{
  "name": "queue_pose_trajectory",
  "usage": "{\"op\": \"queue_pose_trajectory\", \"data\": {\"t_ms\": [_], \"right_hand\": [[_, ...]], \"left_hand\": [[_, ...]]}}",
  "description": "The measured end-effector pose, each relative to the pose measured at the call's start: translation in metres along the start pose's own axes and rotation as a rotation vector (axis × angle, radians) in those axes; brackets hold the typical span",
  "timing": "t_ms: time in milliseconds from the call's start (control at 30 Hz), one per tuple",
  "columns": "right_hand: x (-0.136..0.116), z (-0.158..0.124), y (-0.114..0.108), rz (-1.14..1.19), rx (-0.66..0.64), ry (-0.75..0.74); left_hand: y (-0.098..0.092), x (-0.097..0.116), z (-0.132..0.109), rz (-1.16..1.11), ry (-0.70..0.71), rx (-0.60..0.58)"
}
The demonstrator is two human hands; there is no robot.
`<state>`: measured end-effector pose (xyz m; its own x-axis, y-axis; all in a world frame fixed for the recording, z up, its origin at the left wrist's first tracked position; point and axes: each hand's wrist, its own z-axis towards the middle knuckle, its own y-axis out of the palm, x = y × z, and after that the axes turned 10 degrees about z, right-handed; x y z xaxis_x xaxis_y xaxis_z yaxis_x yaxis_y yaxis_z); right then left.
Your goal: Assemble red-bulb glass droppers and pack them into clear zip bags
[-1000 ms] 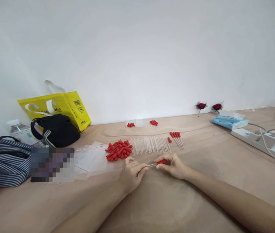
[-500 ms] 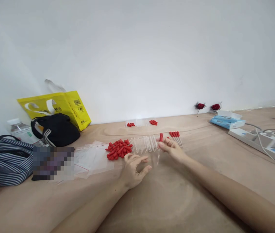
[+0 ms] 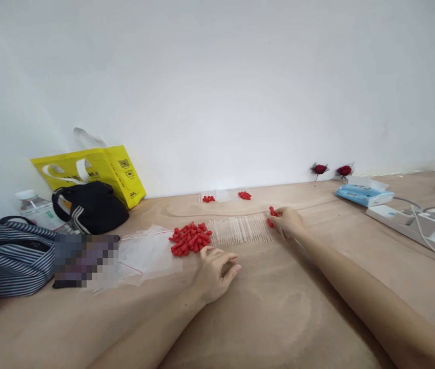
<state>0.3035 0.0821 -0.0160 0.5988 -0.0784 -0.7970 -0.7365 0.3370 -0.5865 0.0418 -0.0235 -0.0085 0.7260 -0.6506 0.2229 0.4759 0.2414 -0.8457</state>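
My right hand (image 3: 288, 221) reaches out to the row of finished droppers, fingers closed on a red-capped dropper (image 3: 272, 210) beside a loose red cap (image 3: 270, 223). My left hand (image 3: 215, 271) rests on the wooden table (image 3: 263, 318) with its fingers loosely curled and nothing in them. Just ahead of the left hand lies a pile of red rubber caps (image 3: 189, 239). To its right, a row of several clear glass tubes (image 3: 240, 230) lies side by side.
Clear zip bags (image 3: 146, 252) lie left of the caps. A striped bag (image 3: 12, 256), a black bag (image 3: 89, 207), a yellow bag (image 3: 94, 169) and a water bottle (image 3: 33, 204) stand at the left. Tissues (image 3: 363, 192) and power strips (image 3: 420, 225) are at the right. Small bags of caps (image 3: 225, 196) lie by the wall.
My right hand carried the capped dropper away from my left hand, forward and right to the row of finished droppers. My left hand let go of the tube and stayed put.
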Motion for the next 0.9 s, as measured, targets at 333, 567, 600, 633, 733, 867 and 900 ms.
{"op": "queue_pose_trajectory", "data": {"t_ms": [333, 567, 600, 633, 733, 867, 900], "right_hand": [[-0.005, -0.002, 0.011, -0.307, 0.065, -0.046], [-0.007, -0.015, 0.008, -0.378, 0.042, -0.104], [-0.007, -0.017, 0.008, -0.402, 0.04, -0.111], [-0.007, -0.019, 0.009, -0.426, 0.04, -0.118], [-0.007, -0.021, 0.011, -0.481, 0.041, -0.124], [-0.01, -0.021, 0.011, -0.514, 0.049, -0.126], [-0.011, -0.021, 0.011, -0.506, 0.064, -0.135]], "left_hand": [[-0.001, 0.001, 0.0, 0.008, 0.014, -0.062], [-0.001, 0.001, -0.002, 0.12, -0.048, -0.024], [-0.002, -0.001, -0.001, 0.154, -0.078, -0.005], [-0.003, -0.003, 0.001, 0.191, -0.112, 0.013], [-0.007, -0.014, 0.014, 0.328, -0.233, 0.043], [-0.012, -0.032, 0.049, 0.546, -0.419, -0.02], [-0.011, -0.037, 0.058, 0.59, -0.471, -0.069]]}}
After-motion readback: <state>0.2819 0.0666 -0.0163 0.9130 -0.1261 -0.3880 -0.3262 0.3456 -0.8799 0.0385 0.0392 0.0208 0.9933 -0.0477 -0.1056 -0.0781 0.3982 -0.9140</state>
